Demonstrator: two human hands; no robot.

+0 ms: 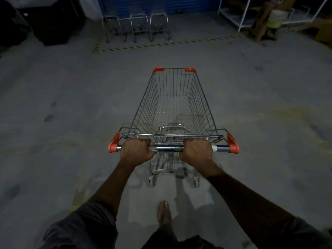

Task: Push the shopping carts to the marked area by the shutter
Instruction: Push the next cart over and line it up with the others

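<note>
Two hands on the bar! The left hand and the right hand sit side by side on the chrome handle bar of the silver wire shopping cart with orange-red corner caps. The fingers of both are curled tight around the tube, knuckles up, with a short stretch of bare chrome between them.

The cart fills the centre of the frame, handle low and narrow nose high. Its long axis runs straight up the picture, nose aimed at the top edge.

Up top, the blue ribbed shutter spans the upper middle. Just in front of it, three parked silver carts stand in a row inside the yellow-and-black striped floor line.

Our cart's nose points a touch to the right of that row. It is well short of the stripe, with open grey concrete floor between.

Upper left, there's a black boxy bin; upper right, a white metal shelf frame. Bottom centre, one foot in a sandal is on the floor, just behind the cart's blurred rear wheels.
</note>
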